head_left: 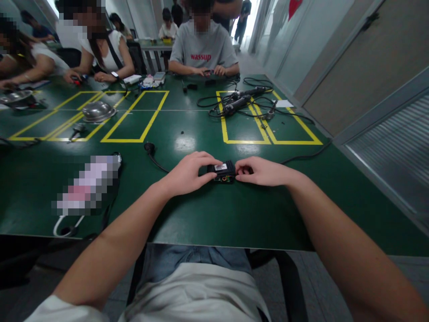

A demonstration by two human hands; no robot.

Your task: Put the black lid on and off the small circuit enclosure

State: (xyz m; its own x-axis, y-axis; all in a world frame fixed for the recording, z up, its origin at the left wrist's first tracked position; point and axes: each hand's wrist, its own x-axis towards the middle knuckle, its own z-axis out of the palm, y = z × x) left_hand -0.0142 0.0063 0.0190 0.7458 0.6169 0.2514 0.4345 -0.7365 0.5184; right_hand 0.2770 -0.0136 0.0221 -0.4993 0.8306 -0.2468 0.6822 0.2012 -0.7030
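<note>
A small black electronic module (pixel 221 172) with a white label on top rests on the green table (pixel 208 214) in front of me. My left hand (pixel 187 173) pinches its left end with thumb and fingers curled round it. My right hand (pixel 259 171) grips its right end, fingers closed against the side. Coloured parts show along the module's near edge.
A black cable (pixel 154 155) lies just beyond my left hand. Tools with tangled cords (pixel 241 103) lie in a yellow-marked box at the far right. A metal bowl (pixel 97 111) sits far left. A blurred item (pixel 87 185) lies near left. Other people sit across the table.
</note>
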